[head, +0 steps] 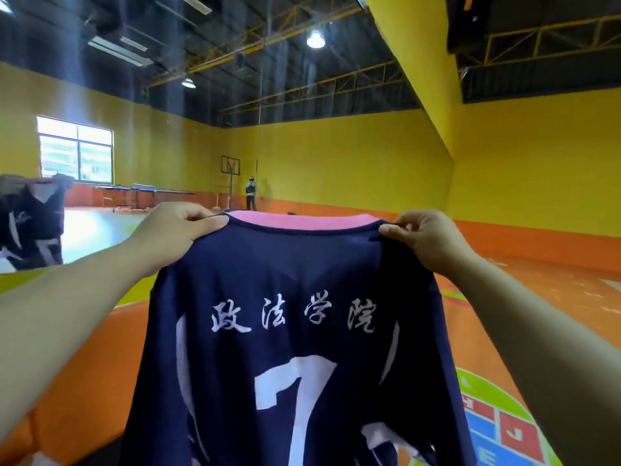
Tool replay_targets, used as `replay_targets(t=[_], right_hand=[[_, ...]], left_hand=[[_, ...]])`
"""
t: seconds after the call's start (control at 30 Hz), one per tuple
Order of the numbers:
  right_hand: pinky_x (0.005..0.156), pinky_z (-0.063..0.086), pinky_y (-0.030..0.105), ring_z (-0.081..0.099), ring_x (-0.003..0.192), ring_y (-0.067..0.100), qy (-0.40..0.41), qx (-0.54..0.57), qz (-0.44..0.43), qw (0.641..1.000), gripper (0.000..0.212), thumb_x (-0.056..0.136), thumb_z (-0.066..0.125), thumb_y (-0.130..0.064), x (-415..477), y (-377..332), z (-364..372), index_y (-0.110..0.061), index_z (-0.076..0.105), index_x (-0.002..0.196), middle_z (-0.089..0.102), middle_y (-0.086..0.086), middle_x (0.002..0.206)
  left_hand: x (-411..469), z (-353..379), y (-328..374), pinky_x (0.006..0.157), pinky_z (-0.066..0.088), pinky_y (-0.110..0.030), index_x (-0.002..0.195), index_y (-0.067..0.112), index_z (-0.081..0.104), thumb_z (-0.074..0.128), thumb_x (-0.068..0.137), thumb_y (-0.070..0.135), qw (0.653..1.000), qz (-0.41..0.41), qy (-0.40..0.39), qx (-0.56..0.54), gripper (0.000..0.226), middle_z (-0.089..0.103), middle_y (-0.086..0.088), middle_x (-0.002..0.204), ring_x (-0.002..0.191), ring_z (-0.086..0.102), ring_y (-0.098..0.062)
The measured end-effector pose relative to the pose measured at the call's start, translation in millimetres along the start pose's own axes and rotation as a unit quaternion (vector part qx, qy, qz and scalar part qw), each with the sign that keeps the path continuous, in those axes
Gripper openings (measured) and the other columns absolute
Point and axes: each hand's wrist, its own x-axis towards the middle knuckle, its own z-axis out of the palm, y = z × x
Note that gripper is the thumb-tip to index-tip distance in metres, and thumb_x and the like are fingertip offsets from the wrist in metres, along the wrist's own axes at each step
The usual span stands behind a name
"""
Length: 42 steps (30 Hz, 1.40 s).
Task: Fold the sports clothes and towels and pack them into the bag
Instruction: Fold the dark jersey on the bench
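A person holds a navy jersey (295, 331) up at chest height in a gym, left hand (174, 230) and right hand (426, 240) each pinching a shoulder beside the pink collar, so it hangs flat, likely to square it before folding. No bag is in view.

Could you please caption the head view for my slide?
The left hand and right hand hold up a navy jersey by its shoulders.

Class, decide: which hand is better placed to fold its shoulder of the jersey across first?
Probably left. The left hand lays its thumb across the jersey at the shoulder. The right hand nips only the edge, so its grip looks weaker.
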Motion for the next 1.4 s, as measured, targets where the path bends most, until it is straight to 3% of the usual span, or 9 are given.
replay_targets(t=[0.23,0.47,0.57,0.67,0.73,0.9,1.03,1.23,1.4], right_hand=[[0.054,0.031,0.027,0.044,0.054,0.013,-0.170,-0.037,0.019,0.985,0.014,0.086,0.069,-0.023,-15,14,18,-0.017,0.064,0.075,0.052,0.000,0.058],[0.050,0.027,0.027,0.041,0.051,0.017,-0.164,0.128,0.146,0.967,0.025,0.092,0.060,-0.033,-20,16,48,-0.013,0.057,0.078,0.048,0.012,0.065],[0.056,0.045,0.030,0.057,0.050,0.021,-0.160,0.272,0.249,0.916,0.024,0.090,0.063,-0.027,-21,10,57,-0.007,0.063,0.077,0.061,0.013,0.065],[0.072,0.056,0.043,0.066,0.064,0.029,-0.135,0.258,0.282,0.914,0.022,0.085,0.069,-0.024,-23,10,71,-0.003,0.068,0.078,0.069,0.014,0.072],[0.082,0.054,0.049,0.067,0.080,0.036,-0.108,0.237,0.280,0.924,0.027,0.082,0.071,-0.025,-26,5,83,0.002,0.068,0.085,0.070,0.020,0.086],[0.057,0.034,0.031,0.049,0.059,0.022,-0.107,0.211,0.198,0.951,0.031,0.083,0.070,-0.024,-36,-19,109,0.003,0.059,0.072,0.056,0.025,0.065],[0.053,0.037,0.025,0.049,0.051,0.012,-0.164,0.231,0.120,0.952,0.019,0.088,0.067,-0.021,-48,-45,120,-0.009,0.067,0.073,0.055,0.000,0.057],[0.068,0.041,0.036,0.055,0.074,0.021,-0.222,0.272,0.057,0.935,0.019,0.092,0.060,-0.016,-59,-52,130,-0.004,0.071,0.082,0.065,0.014,0.082],[0.061,0.046,0.022,0.059,0.070,0.011,-0.245,0.353,0.066,0.900,0.019,0.095,0.057,-0.015,-64,-45,121,-0.002,0.071,0.096,0.066,0.003,0.078]], left_hand=[[-9,-17,-15,0.070,0.041,-0.022,0.079,0.022,0.071,0.067,0.085,0.037,0.999,-0.035,0.006,0.035,0.016,0.067,0.011,0.087,0.078,0.057,-0.008],[-20,-20,-24,0.062,0.038,-0.029,0.078,0.005,0.068,0.065,0.086,0.040,0.993,-0.077,-0.001,0.087,0.035,0.068,-0.010,0.082,0.074,0.059,-0.025],[-24,-18,-27,0.066,0.039,-0.032,0.085,-0.004,0.067,0.067,0.086,0.033,0.989,-0.145,-0.024,0.013,0.038,0.068,-0.021,0.088,0.073,0.058,-0.028],[-30,-12,-29,0.076,0.044,-0.035,0.088,-0.009,0.066,0.070,0.083,0.024,0.975,-0.200,-0.053,-0.076,0.034,0.068,-0.026,0.091,0.078,0.061,-0.028],[-35,-2,-28,0.080,0.046,-0.037,0.092,-0.010,0.067,0.069,0.084,0.020,0.967,-0.225,-0.060,-0.101,0.031,0.069,-0.025,0.093,0.080,0.062,-0.030],[-44,29,-17,0.063,0.044,-0.030,0.088,-0.002,0.066,0.068,0.084,0.016,0.957,-0.224,-0.106,-0.148,0.019,0.062,-0.019,0.079,0.068,0.055,-0.025],[-50,53,-1,0.041,0.044,-0.019,0.077,0.005,0.060,0.062,0.088,0.008,0.948,-0.212,-0.126,-0.201,0.012,0.058,-0.003,0.053,0.043,0.055,-0.012],[-55,72,11,0.047,0.050,-0.025,0.073,0.008,0.059,0.064,0.088,0.012,0.955,-0.179,-0.134,-0.194,0.016,0.062,-0.010,0.066,0.053,0.061,-0.018],[-55,70,15,0.051,0.052,-0.025,0.086,0.005,0.065,0.057,0.091,0.007,0.955,-0.145,-0.176,-0.191,0.010,0.070,-0.010,0.075,0.062,0.069,-0.017]])
